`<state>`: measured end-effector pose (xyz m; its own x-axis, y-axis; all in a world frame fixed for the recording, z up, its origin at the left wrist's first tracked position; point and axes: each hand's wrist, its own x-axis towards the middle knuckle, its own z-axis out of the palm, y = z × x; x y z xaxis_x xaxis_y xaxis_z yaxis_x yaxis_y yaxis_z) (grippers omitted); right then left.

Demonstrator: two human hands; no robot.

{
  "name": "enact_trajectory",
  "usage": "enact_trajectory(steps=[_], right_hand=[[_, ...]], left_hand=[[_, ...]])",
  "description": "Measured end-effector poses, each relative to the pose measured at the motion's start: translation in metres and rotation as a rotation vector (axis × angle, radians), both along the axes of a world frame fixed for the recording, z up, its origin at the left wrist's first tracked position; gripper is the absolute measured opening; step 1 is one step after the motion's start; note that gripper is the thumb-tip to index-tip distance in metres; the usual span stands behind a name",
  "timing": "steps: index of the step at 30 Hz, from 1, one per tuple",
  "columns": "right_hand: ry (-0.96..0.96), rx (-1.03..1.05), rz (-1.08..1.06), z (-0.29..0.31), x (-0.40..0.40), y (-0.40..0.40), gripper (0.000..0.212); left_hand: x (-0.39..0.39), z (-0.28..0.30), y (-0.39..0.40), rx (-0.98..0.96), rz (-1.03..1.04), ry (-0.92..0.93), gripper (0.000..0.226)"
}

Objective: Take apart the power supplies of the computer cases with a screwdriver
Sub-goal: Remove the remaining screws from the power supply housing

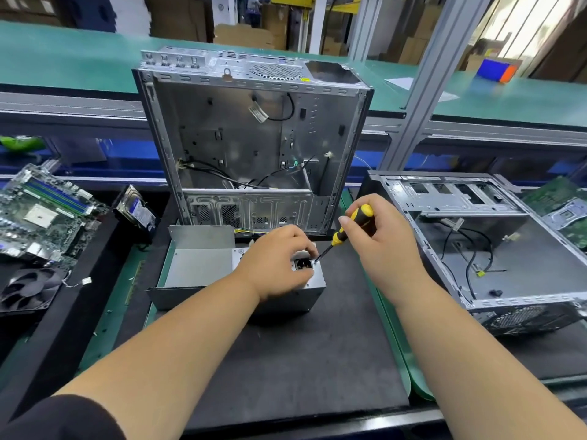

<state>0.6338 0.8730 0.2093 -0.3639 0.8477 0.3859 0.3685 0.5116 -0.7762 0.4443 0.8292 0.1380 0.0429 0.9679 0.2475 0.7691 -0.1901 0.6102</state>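
A grey metal power supply [287, 298] stands on the black mat [301, 360] in front of me, its black socket facing up. My left hand [274, 260] grips its top end, fingers curled around the socket. My right hand [378, 236] holds a yellow and black screwdriver [349, 228], whose tip touches the top of the power supply beside the socket. A bent grey cover plate [197, 265] lies just left of the power supply. Behind them an emptied computer case [251, 138] stands upright with loose black cables inside.
A second open case [495, 246] lies flat at the right. At the left lie a motherboard [41, 214], a hard drive [138, 211] and a black fan [25, 289]. A green circuit board [562, 201] sits at the far right. A green conveyor [79, 55] runs behind.
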Motion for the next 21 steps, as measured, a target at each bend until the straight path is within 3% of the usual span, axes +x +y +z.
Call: enact_trajectory(steps=[8,12,16,21], right_hand=[[-0.162,0.067,0.076,0.009,0.000,0.001,0.016],[-0.178,0.001,0.138,0.019,-0.003,0.000,0.035],[-0.288,0.097,0.096,0.023,-0.010,0.002,0.009],[-0.216,0.156,0.048,0.021,-0.014,0.005,0.011]], left_hand=[[-0.002,0.002,0.000,-0.035,0.022,-0.054,0.018],[-0.001,0.002,0.000,-0.041,0.030,-0.052,0.018],[-0.001,0.000,0.000,-0.042,0.035,-0.051,0.019],[0.000,-0.001,0.001,-0.039,0.040,-0.020,0.026]])
